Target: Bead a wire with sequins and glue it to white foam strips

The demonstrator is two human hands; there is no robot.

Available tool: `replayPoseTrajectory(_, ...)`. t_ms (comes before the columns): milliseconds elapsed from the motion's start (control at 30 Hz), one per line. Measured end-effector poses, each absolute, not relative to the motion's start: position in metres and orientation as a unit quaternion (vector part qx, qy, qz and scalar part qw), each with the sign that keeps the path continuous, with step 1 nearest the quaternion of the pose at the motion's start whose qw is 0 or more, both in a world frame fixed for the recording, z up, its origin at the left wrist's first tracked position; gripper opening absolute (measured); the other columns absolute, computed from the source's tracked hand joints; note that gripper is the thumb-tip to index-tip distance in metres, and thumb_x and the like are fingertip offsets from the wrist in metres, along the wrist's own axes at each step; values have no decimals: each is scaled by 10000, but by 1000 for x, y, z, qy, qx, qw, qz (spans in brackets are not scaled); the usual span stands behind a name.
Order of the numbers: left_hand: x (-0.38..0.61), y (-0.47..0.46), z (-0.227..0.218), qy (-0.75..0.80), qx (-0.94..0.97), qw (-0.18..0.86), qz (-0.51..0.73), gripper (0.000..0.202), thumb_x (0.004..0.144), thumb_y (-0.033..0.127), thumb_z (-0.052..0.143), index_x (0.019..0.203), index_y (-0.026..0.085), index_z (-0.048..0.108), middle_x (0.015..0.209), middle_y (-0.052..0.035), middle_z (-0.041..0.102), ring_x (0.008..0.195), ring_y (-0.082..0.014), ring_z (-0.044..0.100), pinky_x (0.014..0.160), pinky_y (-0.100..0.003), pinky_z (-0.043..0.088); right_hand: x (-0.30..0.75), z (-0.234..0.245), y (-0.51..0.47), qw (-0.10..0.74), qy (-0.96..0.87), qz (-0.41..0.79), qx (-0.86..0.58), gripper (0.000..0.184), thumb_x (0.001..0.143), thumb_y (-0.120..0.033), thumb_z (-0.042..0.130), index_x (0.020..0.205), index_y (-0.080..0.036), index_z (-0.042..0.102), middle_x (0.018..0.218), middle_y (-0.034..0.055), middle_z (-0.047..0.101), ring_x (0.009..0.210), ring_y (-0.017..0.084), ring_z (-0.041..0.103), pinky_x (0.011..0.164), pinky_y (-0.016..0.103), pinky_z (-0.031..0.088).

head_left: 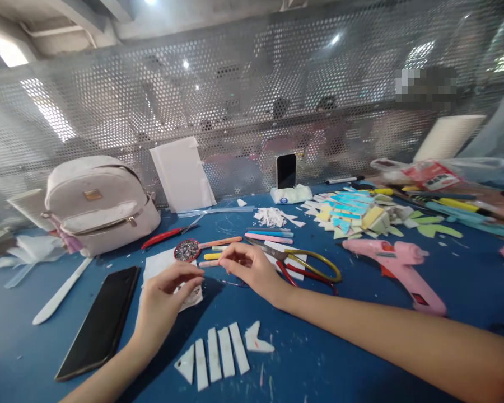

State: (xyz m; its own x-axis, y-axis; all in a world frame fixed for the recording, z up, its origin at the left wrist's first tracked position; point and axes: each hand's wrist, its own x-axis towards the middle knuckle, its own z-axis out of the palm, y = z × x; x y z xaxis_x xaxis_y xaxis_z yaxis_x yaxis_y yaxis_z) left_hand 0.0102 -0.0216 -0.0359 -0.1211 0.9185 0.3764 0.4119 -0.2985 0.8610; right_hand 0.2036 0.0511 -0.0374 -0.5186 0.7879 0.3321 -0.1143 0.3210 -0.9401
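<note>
Four white strips (214, 355) are flanked by one triangular piece (186, 364) and one forked piece (255, 340). Beyond the strips, left hand (162, 292) and right hand (256, 270) are raised, fingers nearly pinched; whether anything is gripped cannot be told.

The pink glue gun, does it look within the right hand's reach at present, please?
Probably yes; nothing covers the pink glue gun, though yellow-handled scissors lie between it and the right hand.
</note>
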Motion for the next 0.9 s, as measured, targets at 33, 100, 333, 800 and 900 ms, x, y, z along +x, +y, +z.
replayPoseTrajectory(33,9,-25,-40,548,599,273,517,43,769,200,715,810,197,729,804,-20,717,737,-161,676,695,-229,550,204,-36,49,417,-709,513,-246,174,856,-312,617,764,-166,600,637,-36,504,543,90,417,501,220,321)
replayPoseTrajectory(100,6,-31,-44,557,559,326,520,117,737,195,741,853,196,724,774,-11,731,700,-157,697,678,-221,571,206,-31,43,401,-745,479,-234,166,869,-256,581,731,-168,552,649,-35,484,573,95,432,532,224,342)
replayPoseTrajectory(333,7,-45,-39,545,476,424,544,229,692,116,726,909,188,708,674,5,745,679,-136,709,687,-189,573,207,-27,37,362,-830,392,-162,143,851,-158,528,709,-168,522,666,-23,503,584,97,430,529,223,343)
replayPoseTrajectory(800,8,-48,-35,567,518,406,495,216,695,174,726,907,194,689,665,-1,727,685,-186,731,752,-296,606,206,-30,36,358,-864,310,-167,133,871,-146,504,748,-191,527,664,-20,513,598,113,450,555,247,369)
replayPoseTrajectory(900,8,-48,-35,568,519,401,497,210,697,176,724,901,189,676,660,3,724,684,-184,732,747,-292,606,207,-31,36,360,-865,307,-168,135,872,-143,506,745,-189,520,667,-20,508,602,111,451,559,245,368)
